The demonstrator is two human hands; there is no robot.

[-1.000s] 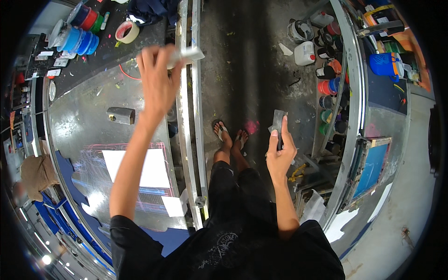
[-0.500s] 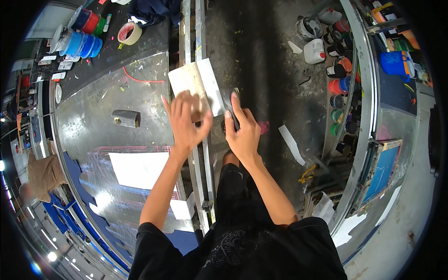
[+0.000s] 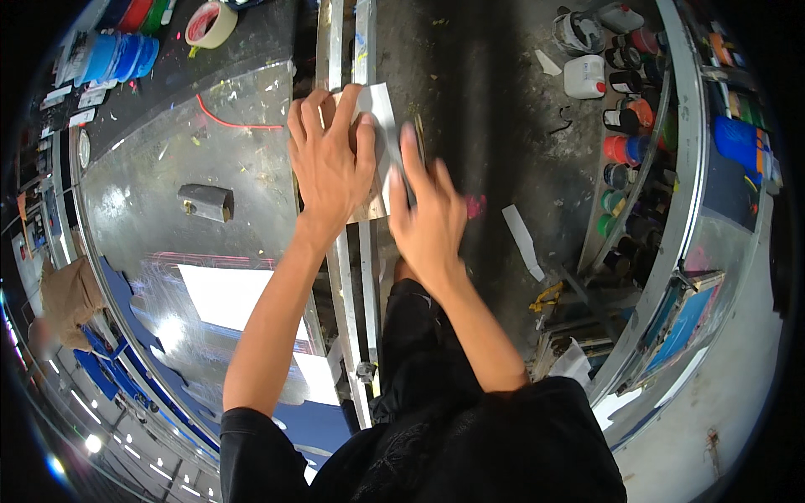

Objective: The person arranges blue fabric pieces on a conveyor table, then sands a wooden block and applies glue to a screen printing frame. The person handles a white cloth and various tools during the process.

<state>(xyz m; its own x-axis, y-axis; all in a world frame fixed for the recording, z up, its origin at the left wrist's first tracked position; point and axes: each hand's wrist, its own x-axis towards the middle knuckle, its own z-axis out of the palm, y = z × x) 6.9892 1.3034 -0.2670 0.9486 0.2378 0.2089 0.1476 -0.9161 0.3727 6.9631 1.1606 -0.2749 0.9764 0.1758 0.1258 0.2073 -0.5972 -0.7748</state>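
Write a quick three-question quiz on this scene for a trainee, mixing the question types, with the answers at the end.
1. True or false: the left hand rests on the pale board.
2. Which lies nearer to that hand, the red cord or the tape roll?
3. What colour is the cap on the white jug?

Key:
1. True.
2. The red cord.
3. Red.
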